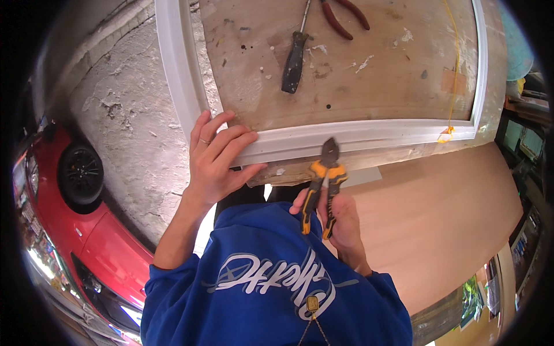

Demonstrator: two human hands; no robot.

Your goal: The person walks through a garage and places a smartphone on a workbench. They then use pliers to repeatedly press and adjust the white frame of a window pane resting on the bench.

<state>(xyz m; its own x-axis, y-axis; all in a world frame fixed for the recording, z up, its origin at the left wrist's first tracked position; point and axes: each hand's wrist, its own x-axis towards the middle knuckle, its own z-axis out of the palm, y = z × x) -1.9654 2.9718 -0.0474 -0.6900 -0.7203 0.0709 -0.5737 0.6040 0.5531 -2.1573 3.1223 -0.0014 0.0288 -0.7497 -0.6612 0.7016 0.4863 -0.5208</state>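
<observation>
A white frame (346,137) lies on the worktable, its near bar running along the table's front edge. My left hand (218,153) holds the frame's near left corner, with the fingers over the bar and the thumb along its near side. In my right hand (346,222) is a pair of pliers (330,167) with orange and black handles. The jaws point away from me, beside the near bar, and look closed; whether they touch the frame I cannot tell. Part of the right hand is hidden behind the handles.
Inside the frame, a black-handled screwdriver (294,63) and red-handled pliers (340,20) lie on the stained wooden tabletop (375,92). A yellow string (456,69) runs down to the near right corner, knotted there. A red car (95,230) stands at left; shelves (528,150) line the right.
</observation>
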